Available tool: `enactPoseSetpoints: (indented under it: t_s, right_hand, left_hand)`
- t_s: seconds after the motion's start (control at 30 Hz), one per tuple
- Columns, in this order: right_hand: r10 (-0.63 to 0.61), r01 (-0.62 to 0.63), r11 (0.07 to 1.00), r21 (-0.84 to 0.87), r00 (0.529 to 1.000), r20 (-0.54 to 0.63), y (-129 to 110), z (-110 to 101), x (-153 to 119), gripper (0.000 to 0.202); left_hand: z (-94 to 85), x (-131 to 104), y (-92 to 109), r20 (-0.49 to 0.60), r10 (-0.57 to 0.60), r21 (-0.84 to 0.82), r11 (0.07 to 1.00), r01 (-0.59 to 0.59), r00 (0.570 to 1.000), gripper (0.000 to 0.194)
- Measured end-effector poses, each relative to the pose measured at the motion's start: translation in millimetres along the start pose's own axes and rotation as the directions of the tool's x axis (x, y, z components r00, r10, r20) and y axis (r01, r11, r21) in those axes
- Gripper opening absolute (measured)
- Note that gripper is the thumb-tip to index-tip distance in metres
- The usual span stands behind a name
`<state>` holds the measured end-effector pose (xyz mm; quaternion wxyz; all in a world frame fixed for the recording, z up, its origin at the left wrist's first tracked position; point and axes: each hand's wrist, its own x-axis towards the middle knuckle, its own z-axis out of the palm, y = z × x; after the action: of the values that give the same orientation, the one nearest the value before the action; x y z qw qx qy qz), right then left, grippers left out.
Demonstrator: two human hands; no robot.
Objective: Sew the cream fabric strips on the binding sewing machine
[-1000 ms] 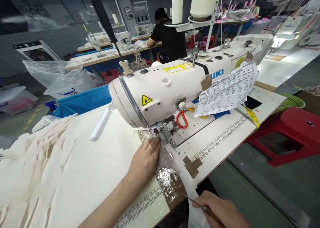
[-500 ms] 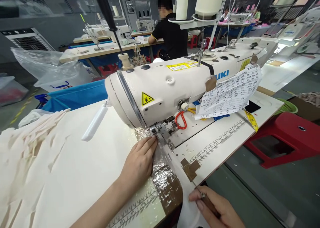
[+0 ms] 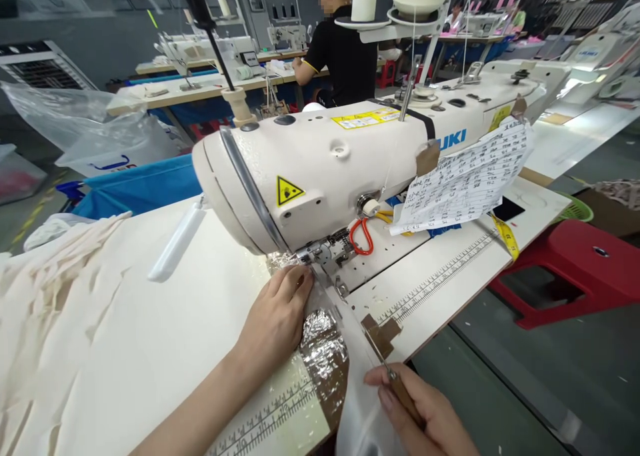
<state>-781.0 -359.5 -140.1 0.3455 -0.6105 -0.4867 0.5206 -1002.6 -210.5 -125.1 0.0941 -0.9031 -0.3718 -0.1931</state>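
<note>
Fingers of my right hand are closed around a wooden-handled awl, near the white material which hangs over the tabletop edge. My left hand bends palm-down beside the sewing machine; whether it pinches something, I cannot tell.

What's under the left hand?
Shiny clear film shows beside the left hand and past it, by the sewing machine; whatever lies directly beneath the hand is covered.

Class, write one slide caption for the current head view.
At a sewing machine, the left hand lies near the stitching area while the right hand grips a brown-handled pointed tool.
</note>
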Motion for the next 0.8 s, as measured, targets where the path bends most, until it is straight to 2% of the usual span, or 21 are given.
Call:
enactPoseSetpoints:
  t_s: [0.13, 0.33, 0.43, 0.6, 0.7, 0.8]
  right_hand:
    - [-0.112, 0.115, 0.988, -0.108, 0.993, 0.032, -10.9, -4.6, 11.9, 0.04]
    - [-0.145, 0.151, 0.979, -0.139, 0.988, 0.056, -16.0, -4.9, 18.7, 0.037]
    - [-0.167, 0.174, 0.976, -0.129, 0.984, 0.063, -19.6, -4.9, 21.7, 0.035]
    - [-0.231, 0.24, 0.955, -0.174, 0.97, 0.069, -29.3, -4.4, 32.0, 0.032]
    - [-0.287, 0.296, 0.937, -0.184, 0.955, 0.073, -35.7, -4.4, 37.7, 0.03]
    - [-0.327, 0.334, 0.923, -0.192, 0.943, 0.069, -40.9, -4.6, 41.6, 0.026]
  left_hand:
    - [-0.7, 6.7, -3.2, -0.045, 0.006, -0.007, 1.0, -0.006, 0.999, 0.03]
    - [-1.3, 2.8, -10.9, -0.101, 0.059, -0.233, 0.969, -0.081, 0.993, 0.036]
    - [0.5, 1.6, -12.4, -0.087, 0.059, -0.216, 0.973, -0.077, 0.994, 0.038]
    - [1.2, 0.2, -11.1, -0.048, -0.025, -0.091, 0.996, 0.02, 0.999, 0.038]
    - [-0.9, -1.5, -9.5, -0.053, -0.029, -0.14, 0.99, 0.021, 0.998, 0.038]
    - [-2.2, -2.3, -8.6, -0.081, 0.017, -0.24, 0.97, -0.036, 0.997, 0.034]
